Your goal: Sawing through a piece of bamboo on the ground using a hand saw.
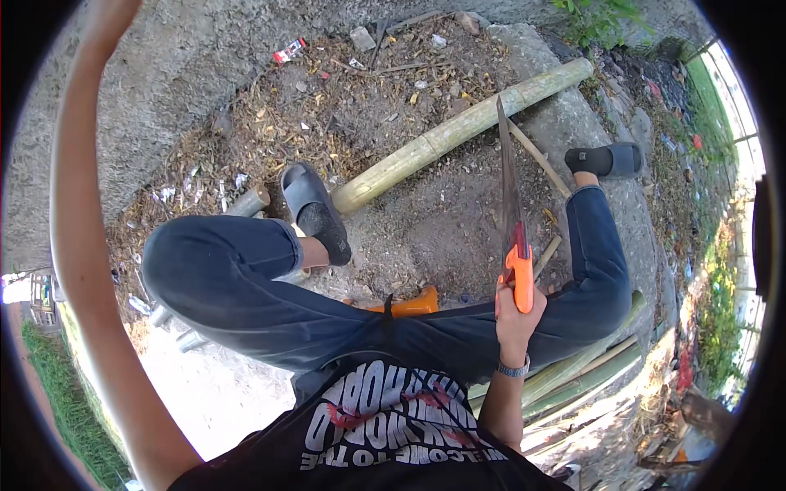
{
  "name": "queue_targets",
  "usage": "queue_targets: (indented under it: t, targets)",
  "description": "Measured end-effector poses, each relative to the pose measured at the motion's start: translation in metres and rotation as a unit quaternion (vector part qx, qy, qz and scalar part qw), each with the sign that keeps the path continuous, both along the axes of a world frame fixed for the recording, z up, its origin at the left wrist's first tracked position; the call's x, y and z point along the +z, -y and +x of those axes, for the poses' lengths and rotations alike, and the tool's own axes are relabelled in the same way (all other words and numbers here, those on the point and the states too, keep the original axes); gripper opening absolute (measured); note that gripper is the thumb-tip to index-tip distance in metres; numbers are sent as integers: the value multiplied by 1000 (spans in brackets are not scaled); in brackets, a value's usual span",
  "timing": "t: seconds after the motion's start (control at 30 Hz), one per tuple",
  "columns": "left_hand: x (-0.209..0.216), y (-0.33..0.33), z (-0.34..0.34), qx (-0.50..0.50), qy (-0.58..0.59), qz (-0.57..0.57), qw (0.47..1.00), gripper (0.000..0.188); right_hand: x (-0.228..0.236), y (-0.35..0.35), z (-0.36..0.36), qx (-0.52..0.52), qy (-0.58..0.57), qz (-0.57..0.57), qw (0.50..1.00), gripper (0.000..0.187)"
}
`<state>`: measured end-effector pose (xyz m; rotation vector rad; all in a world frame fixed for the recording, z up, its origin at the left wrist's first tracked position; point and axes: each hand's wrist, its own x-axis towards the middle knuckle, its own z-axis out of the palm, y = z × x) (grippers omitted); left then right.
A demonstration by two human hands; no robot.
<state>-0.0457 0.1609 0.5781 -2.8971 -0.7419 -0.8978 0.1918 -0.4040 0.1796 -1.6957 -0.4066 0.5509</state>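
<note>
Right hand (519, 317): fingers closed round the grip of an orange-handled hand saw with a long, dark, tapering blade (511, 200). Left hand (112, 23): raised at the far left, cut off by the view's edge; cannot tell how far open it is or whether it holds anything.

Saw location: above the ground between the spread legs, right of centre. Gripping only the handle presumably keeps the fingers off the blade. Long axis runs nearly straight away from the body; tip points forward, leaning slightly left, and overlaps the pole in view; contact cannot be judged.

Pale yellow-green, jointed bamboo pole (438, 143): lies obliquely, near end beside the dark grey sandal on the left foot (301, 186), far end forward and right, over a grey concrete slab (547, 114). Foot placement perhaps helps limit rolling.

Outward: thin tan stick (539, 157) beyond the blade; green bamboo lengths (585, 376) beside the right thigh
</note>
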Motion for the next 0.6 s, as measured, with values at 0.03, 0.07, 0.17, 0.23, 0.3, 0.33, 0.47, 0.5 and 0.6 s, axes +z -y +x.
queue_targets:
  t: [0.03, 0.07, 0.17, 0.23, 0.3, 0.33, 0.47, 0.5, 0.6]
  targets:
    - [-46, 11, 56, 43, -18, -44, 998, 51, -6, 2, -2, 6, 7, -13, 1000, 6]
    - [-94, 42, 128, 80, -38, -88, 992, 52, -15, 4, -5, -4, -9, -33, 999, 6]
    - [-278, -26, 198, 58, -252, -167, 951, 79, -43, -20, -11, 10, -29, -55, 998, 6]
    - [-388, -4, 216, 107, -388, -269, 875, 92, -40, -51, -15, 36, 20, -68, 997, 6]
    - [-480, 33, 193, 98, -391, -436, 805, 104, -36, -75, -15, 95, 56, -82, 990, 9]
    - [-519, 66, 180, 121, -384, -454, 795, 116, -40, -83, -13, 100, 55, -96, 989, 9]
    - [-603, 166, 130, 231, -298, -459, 804, 113, -52, -108, -2, 185, 52, -137, 972, 13]
    - [-611, 183, 122, 249, -204, -365, 874, 101, -56, -114, -1, 204, 43, -136, 969, 14]
    - [-610, 170, 128, 244, -285, -404, 834, 89, -85, -115, 8, 239, 86, -141, 957, 14]
